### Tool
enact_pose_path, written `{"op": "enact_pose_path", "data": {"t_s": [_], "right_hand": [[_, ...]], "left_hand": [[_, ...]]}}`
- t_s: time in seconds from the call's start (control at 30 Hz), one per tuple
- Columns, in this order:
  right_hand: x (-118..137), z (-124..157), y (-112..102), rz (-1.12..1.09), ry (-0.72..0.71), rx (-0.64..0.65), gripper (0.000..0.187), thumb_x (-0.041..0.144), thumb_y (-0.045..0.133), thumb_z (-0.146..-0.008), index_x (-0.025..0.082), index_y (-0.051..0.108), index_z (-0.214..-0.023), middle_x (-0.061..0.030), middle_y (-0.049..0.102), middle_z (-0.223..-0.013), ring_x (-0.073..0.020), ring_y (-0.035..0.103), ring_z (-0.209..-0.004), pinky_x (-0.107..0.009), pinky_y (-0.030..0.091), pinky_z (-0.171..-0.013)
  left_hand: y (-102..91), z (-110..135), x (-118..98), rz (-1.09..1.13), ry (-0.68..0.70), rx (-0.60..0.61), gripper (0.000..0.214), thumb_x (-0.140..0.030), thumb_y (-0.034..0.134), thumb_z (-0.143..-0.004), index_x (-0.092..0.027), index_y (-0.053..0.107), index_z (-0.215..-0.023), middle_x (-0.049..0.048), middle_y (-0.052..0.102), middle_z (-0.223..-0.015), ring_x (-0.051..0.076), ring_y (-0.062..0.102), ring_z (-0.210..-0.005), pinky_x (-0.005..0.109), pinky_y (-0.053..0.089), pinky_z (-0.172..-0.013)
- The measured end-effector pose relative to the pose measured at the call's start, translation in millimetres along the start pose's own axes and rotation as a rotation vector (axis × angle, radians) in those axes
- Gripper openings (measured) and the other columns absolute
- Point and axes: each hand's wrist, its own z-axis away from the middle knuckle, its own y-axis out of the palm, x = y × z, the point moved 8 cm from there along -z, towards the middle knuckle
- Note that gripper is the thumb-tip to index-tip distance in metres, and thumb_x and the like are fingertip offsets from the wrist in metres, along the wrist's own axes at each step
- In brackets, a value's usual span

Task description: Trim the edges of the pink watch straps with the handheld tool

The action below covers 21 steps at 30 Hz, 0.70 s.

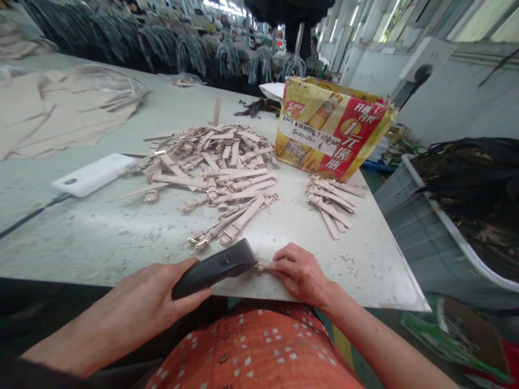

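My left hand [162, 297] is wrapped round a black handheld tool shaped like a hair clipper [221, 266], its wide end pointing right. At that end is a short beige buckle strap [263, 265], pinched between the fingers of my right hand [302, 274] just above the table's front edge. Whether the tool touches the strap I cannot tell. Beyond my hands lies a big heap of beige buckle straps [227, 146] with gold-coloured buckles. A smaller bunch of straps [332, 201] is to the right, in front of the carton.
A yellow and red carton [320, 127] stands at the table's right side. On the left lie a white device with a dark cord [91, 175] and beige cut pieces [60, 108]. A grey bin [430, 227] of dark material stands right of the table [133, 237].
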Motion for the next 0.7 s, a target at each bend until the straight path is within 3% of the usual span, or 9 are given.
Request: {"op": "enact_pose_path", "data": {"t_s": [0.17,0.3,0.5,0.6,0.7], "right_hand": [[2.7,1.2,4.0,-0.024,-0.009,0.032,0.018,0.008,0.072,-0.108,0.022,0.081,-0.115,-0.008,0.081,-0.103,-0.0243,0.07,-0.092,-0.037,0.059,-0.081],[-0.2,1.3,4.9,-0.073,0.028,0.044,0.016,0.01,0.069,-0.11,0.021,0.08,-0.111,-0.0079,0.081,-0.101,-0.0242,0.07,-0.094,-0.036,0.059,-0.083],[-5.5,1.1,10.7,-0.105,0.136,0.075,0.018,0.009,0.067,-0.108,0.02,0.081,-0.11,-0.0075,0.075,-0.1,-0.0233,0.068,-0.094,-0.035,0.055,-0.083],[-1.2,-3.8,17.0,-0.028,0.134,0.181,0.025,0.009,0.064,-0.109,0.02,0.082,-0.122,-0.008,0.074,-0.102,-0.0241,0.065,-0.095,-0.037,0.051,-0.084],[3.8,-11.4,23.4,0.088,0.117,0.382,0.032,0.013,0.067,-0.111,0.025,0.08,-0.139,-0.0078,0.073,-0.107,-0.0247,0.06,-0.096,-0.037,0.045,-0.084]], "left_hand": [[6.2,9.7,-13.6,-0.123,-0.019,0.085,0.045,-0.064,0.055,-0.095,-0.029,0.081,-0.105,0.0062,0.09,-0.096,0.035,0.084,-0.092,0.04,0.052,-0.082],[12.1,15.3,-21.6,-0.161,0.012,0.148,0.037,-0.056,0.054,-0.097,-0.029,0.079,-0.099,0.0054,0.089,-0.092,0.033,0.082,-0.087,0.039,0.048,-0.078],[9.1,14.9,-11.1,-0.198,0.007,0.082,0.038,-0.058,0.053,-0.098,-0.031,0.079,-0.101,0.0051,0.088,-0.09,0.034,0.083,-0.085,0.039,0.047,-0.076],[3.4,14.5,4.7,-0.198,-0.031,0.007,0.039,-0.061,0.054,-0.097,-0.031,0.078,-0.1,0.0037,0.086,-0.084,0.034,0.083,-0.082,0.039,0.049,-0.076],[-1.2,15.7,17.9,-0.206,-0.051,-0.059,0.039,-0.063,0.054,-0.096,-0.032,0.077,-0.097,0.0008,0.085,-0.079,0.032,0.083,-0.08,0.038,0.05,-0.075]]}}
